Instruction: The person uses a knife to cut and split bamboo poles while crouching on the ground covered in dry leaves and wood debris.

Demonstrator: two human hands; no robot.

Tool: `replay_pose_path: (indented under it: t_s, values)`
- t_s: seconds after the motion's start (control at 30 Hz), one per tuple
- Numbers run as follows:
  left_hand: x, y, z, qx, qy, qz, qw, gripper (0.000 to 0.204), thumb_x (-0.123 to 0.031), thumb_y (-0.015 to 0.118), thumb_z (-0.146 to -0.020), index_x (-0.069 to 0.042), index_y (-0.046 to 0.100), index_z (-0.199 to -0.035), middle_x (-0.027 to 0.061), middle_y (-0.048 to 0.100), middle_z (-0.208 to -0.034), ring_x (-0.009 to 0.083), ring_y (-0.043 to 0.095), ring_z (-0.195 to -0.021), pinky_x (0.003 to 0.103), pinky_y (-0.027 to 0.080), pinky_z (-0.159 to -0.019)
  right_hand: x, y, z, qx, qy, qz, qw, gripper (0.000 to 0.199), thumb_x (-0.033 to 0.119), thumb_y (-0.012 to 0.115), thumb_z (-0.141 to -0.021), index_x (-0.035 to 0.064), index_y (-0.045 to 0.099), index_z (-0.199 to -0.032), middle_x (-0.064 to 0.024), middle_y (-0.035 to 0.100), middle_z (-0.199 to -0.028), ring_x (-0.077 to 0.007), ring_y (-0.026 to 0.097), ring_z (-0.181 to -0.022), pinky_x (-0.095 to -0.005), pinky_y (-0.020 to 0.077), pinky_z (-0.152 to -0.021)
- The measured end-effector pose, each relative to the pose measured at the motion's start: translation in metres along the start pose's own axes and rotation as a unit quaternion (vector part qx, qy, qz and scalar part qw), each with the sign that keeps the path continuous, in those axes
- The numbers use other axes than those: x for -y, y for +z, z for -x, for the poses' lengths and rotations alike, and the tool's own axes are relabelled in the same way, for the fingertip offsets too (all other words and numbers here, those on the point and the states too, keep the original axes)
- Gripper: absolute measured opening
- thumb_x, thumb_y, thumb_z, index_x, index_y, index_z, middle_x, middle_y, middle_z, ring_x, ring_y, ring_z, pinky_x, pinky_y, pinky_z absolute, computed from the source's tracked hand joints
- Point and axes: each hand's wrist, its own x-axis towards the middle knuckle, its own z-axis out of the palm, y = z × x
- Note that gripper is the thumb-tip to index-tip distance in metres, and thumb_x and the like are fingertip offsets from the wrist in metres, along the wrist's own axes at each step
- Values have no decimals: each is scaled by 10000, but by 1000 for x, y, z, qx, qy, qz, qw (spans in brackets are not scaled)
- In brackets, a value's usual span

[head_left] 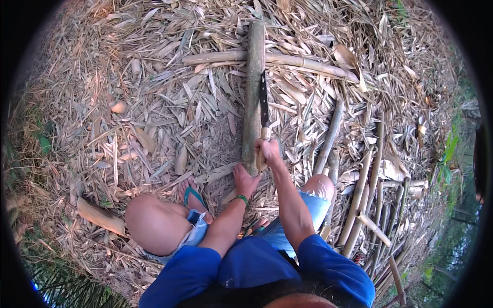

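Observation:
A thick grey-green bamboo pole lies lengthwise in front of me, its far part over a thinner bamboo cane set crosswise. My left hand is closed around the near end of the thick pole, between my knees. In my right hand is the pale handle of a long knife. Its narrow dark blade, with several light spots, points away from me along the pole's right side. Whether the edge bites into the pole I cannot tell. My right fingers wrap the handle close to the pole's near end.
Dry leaves and bamboo sheaths litter the ground. Several cut canes lie to my right, with another grey cane nearer the pole. A split bamboo piece rests left of my knee. My sandalled foot is close to my left hand.

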Motion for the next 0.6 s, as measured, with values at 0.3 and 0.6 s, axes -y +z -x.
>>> replay_pose_path:
  t_s: [0.3,0.6]
  values:
    - [19,-1,-2,87,-51,52,994,1026,-327,893,-604,112,392,-1383,340,490,-1358,481,440,-1306,501,345,-1154,135,-90,10,198,112,-66,972,285,262,662,-872,-15,699,-930,-113,686,-805,-170,659,-700,-332,565,-650]
    - [23,-8,-18,120,-18,105,987,1034,-317,888,-590,39,393,-1425,292,484,-1389,450,450,-1310,490,347,-1152,59,15,41,-31,-1,2,1000,484,220,699,-797,-164,622,-1082,-340,702,-910,-444,723,-867,-479,571,-856]
